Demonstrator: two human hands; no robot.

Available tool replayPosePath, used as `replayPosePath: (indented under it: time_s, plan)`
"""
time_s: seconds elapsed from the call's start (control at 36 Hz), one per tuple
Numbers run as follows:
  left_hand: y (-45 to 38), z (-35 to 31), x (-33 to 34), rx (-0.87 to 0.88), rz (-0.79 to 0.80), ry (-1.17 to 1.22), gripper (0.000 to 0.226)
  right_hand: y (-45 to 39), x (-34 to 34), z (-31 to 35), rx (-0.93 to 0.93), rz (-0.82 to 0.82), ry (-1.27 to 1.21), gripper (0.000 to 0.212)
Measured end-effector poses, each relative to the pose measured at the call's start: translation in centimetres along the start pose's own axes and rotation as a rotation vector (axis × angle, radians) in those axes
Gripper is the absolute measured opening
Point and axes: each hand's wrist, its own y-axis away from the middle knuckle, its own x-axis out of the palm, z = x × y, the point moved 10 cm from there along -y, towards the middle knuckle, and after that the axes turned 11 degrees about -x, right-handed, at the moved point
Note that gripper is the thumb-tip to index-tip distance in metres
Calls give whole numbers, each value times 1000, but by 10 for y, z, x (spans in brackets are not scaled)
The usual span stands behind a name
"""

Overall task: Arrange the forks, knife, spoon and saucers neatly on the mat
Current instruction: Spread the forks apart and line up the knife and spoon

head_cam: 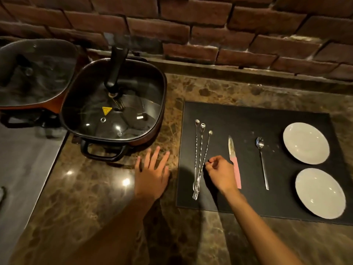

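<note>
Forearms enter from the bottom edge, nearest the lens. Left hand lies flat on the brown marble table, fingers spread, grip open, holding nothing, just left of the black mat. Right hand sits over the mat between the forks and the knife, fingers curled loosely with thumb and forefinger pinched together; whether that grip holds anything I cannot tell, no object shows in it.

Task items, all on the mat: three long twisted-handle forks at the left, tines toward the person, handles fanning apart at the far end and crossing near the tines. Knife with pink handle lies next, partly under the right hand. Spoon lies further right, well apart. Two white saucers sit at the right side, one behind the other, the near one close to the mat's front edge.

Risks, as judgement: the forks overlap, so nudging one likely drags the others and worsens the fan. The right wrist rests near the knife handle; a sideways sweep could skew it. Off-mat, a lidded electric pan stands clear.
</note>
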Motion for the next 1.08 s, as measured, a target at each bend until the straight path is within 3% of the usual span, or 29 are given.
replayPosePath:
  time_s: [0.11,0.58,0.81,1.08]
  plan:
    - [-1,0,0,-13,31,3,56,-12,3,11,6,3,123,23]
    - [-4,2,3,-2,28,27,57,-22,-23,17,61,-57,406,21]
    - [-3,2,2,-7,23,40,56,-32,-26,17,114,-13,382,24]
    - [-3,2,6,-2,29,27,57,-38,-25,9,120,12,176,29]
